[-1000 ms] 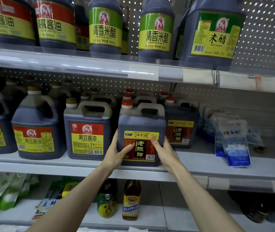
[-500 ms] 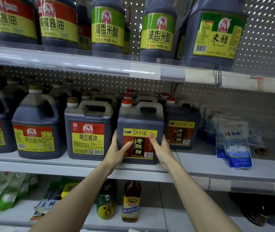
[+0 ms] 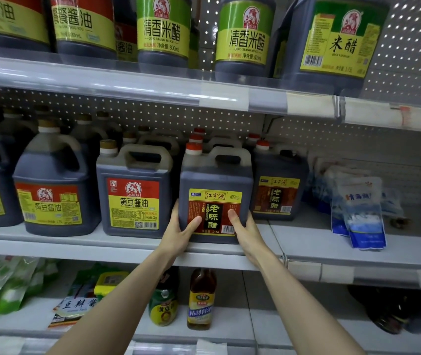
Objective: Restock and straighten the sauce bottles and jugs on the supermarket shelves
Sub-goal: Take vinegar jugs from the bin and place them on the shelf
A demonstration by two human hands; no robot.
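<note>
Dark vinegar jug [image 3: 215,175] held between fingers [image 3: 194,222] of left hand [image 3: 178,233], right hand [image 3: 249,233].

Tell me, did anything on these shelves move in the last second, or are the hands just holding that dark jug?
Nothing visibly changed. The left hand and right hand grip the lower corners of the dark vinegar jug as before, thumbs on its label. It stands in the same spot on the middle shelf, beside the yellow-labelled jug. Only the view drifted slightly.
</note>
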